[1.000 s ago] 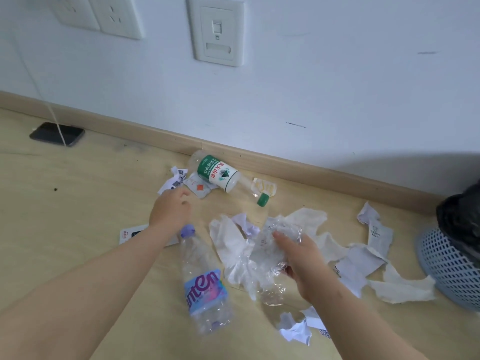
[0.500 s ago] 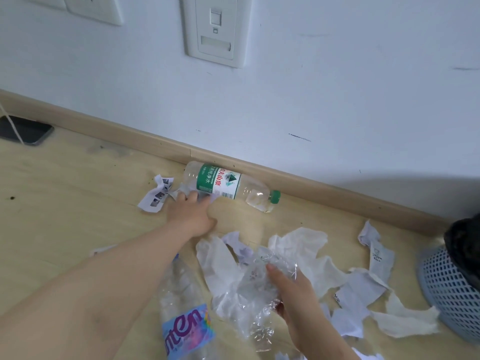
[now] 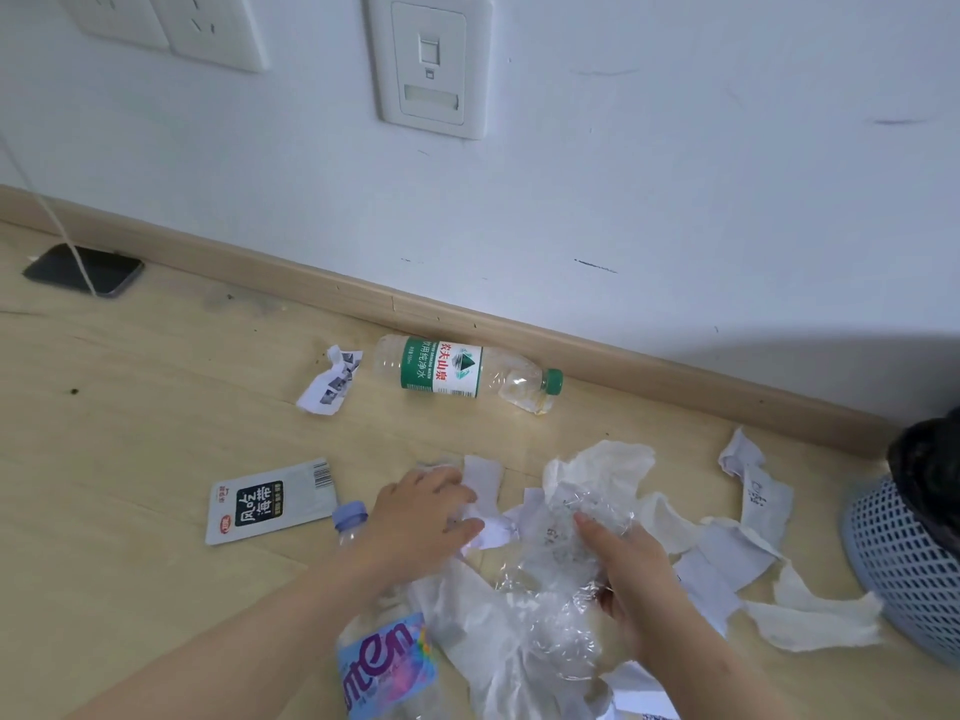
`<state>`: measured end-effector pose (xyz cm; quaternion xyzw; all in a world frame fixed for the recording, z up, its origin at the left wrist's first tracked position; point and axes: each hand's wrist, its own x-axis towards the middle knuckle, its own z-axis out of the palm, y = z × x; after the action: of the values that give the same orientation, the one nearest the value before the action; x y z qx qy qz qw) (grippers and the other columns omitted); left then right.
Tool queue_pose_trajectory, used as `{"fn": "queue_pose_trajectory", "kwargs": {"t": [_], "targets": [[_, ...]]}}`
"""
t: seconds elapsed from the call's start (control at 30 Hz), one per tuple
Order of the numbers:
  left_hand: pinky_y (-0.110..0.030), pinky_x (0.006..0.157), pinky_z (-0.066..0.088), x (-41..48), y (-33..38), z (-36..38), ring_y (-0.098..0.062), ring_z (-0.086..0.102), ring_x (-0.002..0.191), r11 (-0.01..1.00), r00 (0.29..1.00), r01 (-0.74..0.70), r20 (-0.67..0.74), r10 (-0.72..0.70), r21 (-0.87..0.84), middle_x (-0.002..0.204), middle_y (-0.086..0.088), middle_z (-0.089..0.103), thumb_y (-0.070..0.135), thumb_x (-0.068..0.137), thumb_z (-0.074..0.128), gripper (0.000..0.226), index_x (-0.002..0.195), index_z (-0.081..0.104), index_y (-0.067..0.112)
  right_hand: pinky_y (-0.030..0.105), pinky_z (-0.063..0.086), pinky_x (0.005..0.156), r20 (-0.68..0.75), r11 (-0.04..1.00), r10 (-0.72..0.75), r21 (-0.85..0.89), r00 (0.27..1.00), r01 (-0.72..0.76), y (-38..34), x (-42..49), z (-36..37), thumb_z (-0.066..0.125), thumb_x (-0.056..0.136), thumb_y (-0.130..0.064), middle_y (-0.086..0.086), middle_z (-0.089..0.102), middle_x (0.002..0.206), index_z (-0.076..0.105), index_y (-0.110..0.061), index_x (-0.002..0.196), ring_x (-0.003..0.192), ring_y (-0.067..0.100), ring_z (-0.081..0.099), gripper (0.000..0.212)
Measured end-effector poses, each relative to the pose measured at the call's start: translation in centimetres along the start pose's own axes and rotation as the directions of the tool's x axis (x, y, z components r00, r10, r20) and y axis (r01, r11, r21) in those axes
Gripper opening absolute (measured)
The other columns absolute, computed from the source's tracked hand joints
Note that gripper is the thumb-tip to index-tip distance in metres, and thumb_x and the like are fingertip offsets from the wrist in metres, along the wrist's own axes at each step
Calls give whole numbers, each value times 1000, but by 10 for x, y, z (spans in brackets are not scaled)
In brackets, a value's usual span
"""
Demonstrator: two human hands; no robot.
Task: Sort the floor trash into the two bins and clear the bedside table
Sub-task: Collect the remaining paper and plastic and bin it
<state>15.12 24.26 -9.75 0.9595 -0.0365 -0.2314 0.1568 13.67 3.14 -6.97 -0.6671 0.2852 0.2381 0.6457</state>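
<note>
My right hand [image 3: 631, 579] is shut on a crumpled clear plastic wrap [image 3: 563, 548] low over the floor trash. My left hand [image 3: 418, 517] sits just left of it, its fingers and thumb closed on a small white paper scrap [image 3: 485, 517]. A clear bottle with a purple cap and label [image 3: 382, 662] lies under my left forearm. A green-label bottle [image 3: 447, 368] lies along the baseboard. White tissues [image 3: 597, 467] and torn paper slips [image 3: 727, 569] are scattered to the right. A blue mesh bin [image 3: 904, 569] with a black bag [image 3: 930, 459] stands at the right edge.
A white and black snack wrapper [image 3: 270, 498] lies flat to the left of my hands. A crumpled printed paper [image 3: 330, 381] rests beside the green-label bottle. A dark phone [image 3: 83, 270] with a white cable lies far left by the wall.
My left hand has drawn back from the green-label bottle to the paper scraps near my right hand. The bottle now lies along the baseboard. My right hand still holds the plastic wrap.
</note>
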Motion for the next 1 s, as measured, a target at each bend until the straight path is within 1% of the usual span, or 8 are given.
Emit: {"fn": "queue_pose_trajectory", "kwargs": {"t": [0.17, 0.4, 0.6, 0.7, 0.8, 0.87, 0.93, 1.0], "targets": [[-37, 110, 23, 17, -48, -28, -25, 15, 142, 973, 877, 215, -421, -232, -89, 156, -3, 17, 28, 89, 51, 45, 134, 44, 29, 54, 47, 93, -23, 1000, -17, -8, 1000, 16, 6, 3, -11, 66, 85, -26, 20, 70, 101, 63, -12, 98, 100, 44, 64, 19], [-39, 110, 30, 54, -112, -57, -26, 22, 139, 864, 888, 459, 73, -454, -205, 153, -3, 15, 38, 81, 58, 77, 147, 19, 30, 43, 50, 75, -33, 999, 16, -49, 999, -18, 18, -3, -7, 68, 84, -27, 19, 70, 101, 64, -14, 97, 88, 35, 66, 19], [-44, 109, 24, 19, -73, -31, -23, 23, 139, 939, 941, 339, -13, -339, 55, 152, 4, 20, 61, 89, 36, 59, 142, 27, 35, 37, 50, 70, -18, 998, 9, -55, 1000, -10, 13, -6, -7, 64, 88, -21, 13, 73, 93, 64, -15, 95, 83, 30, 69, 9], [-49, 110, 15, -8, -65, -17, -17, 27, 136, 961, 960, 274, -47, -276, -31, 146, 10, 33, 56, 94, 27, 43, 132, 42, 42, 32, 48, 65, -21, 998, 9, -54, 1000, -10, 13, -5, -10, 65, 87, -23, 16, 70, 96, 61, -13, 95, 77, 27, 65, 13], [-52, 110, 12, -35, -75, 2, -20, 23, 137, 876, 811, 412, -337, -478, -250, 146, 5, 34, 43, 96, 30, 36, 125, 51, 42, 32, 45, 63, -5, 997, 15, -82, 1000, -15, 12, -6, -9, 66, 86, -26, 20, 67, 102, 59, -10, 96, 77, 27, 61, 20], [-53, 109, 15, -45, -85, 8, -23, 15, 140, 684, 649, 590, -253, -718, -429, 152, 3, 23, 44, 96, 34, 39, 133, 43, 42, 35, 49, 68, -3, 998, 5, -69, 1000, -5, 13, -6, -10, 66, 86, -26, 17, 68, 102, 60, -12, 96, 84, 31, 66, 18], [-50, 110, 17, -46, -89, 13, -25, 10, 142, 597, 627, 670, -95, -774, -440, 156, 2, 15, 50, 95, 32, 46, 141, 31, 42, 39, 51, 75, -2, 998, 2, -66, 1000, -3, 14, -5, -12, 66, 86, -26, 18, 67, 104, 59, -13, 97, 89, 34, 66, 18], [-45, 113, 17, -40, -80, 17, -25, 11, 143, 654, 683, 654, -75, -727, -381, 157, 3, 14, 52, 95, 29, 49, 142, 28, 42, 37, 49, 72, -3, 998, 1, -65, 1000, -2, 13, -5, -17, 66, 86, -26, 19, 66, 104, 59, -11, 98, 84, 32, 64, 21]]}}
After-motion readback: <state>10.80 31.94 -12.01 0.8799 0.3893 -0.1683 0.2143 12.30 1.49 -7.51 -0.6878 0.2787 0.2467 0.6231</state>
